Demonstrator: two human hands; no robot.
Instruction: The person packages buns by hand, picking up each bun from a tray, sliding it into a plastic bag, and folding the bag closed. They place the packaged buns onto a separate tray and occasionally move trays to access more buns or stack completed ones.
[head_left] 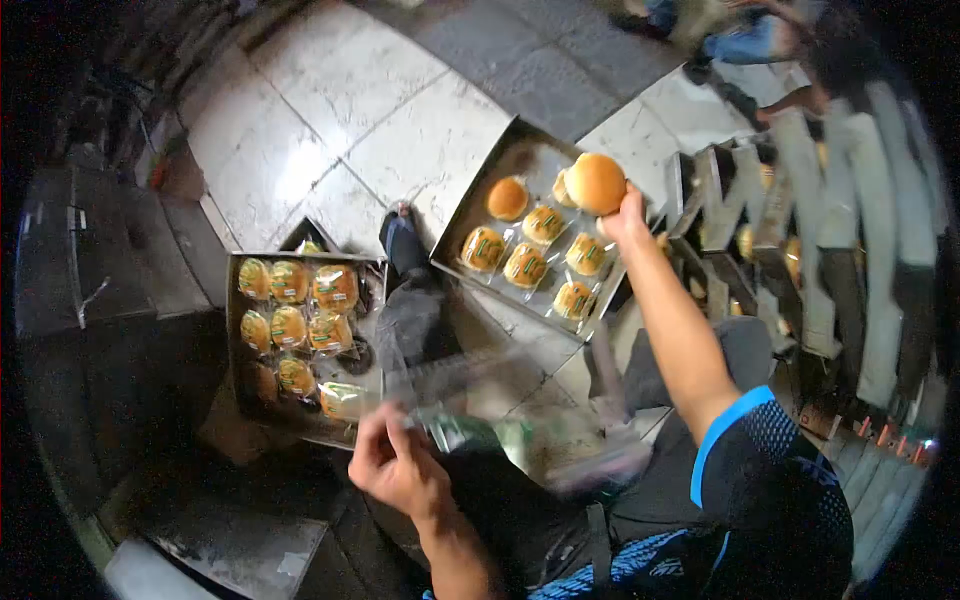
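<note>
My right hand [622, 220] reaches forward and holds a round golden bun [595, 183] above the far corner of a metal tray [470, 205]. That tray carries one bare bun [507, 198] and several buns wrapped in clear plastic [526, 265]. My left hand [395, 460] is low in front of me, pinching a clear plastic bag [500, 425] with green print that stretches blurred across my lap. To the left, a second metal tray [232, 350] holds several wrapped buns [290, 282].
My leg and shoe [403, 245] lie between the two trays on the pale tiled floor [380, 110]. A rack of stacked metal trays [780, 210] stands at the right. Another person's legs [745, 40] show at the top. A dark cabinet [80, 260] is at the left.
</note>
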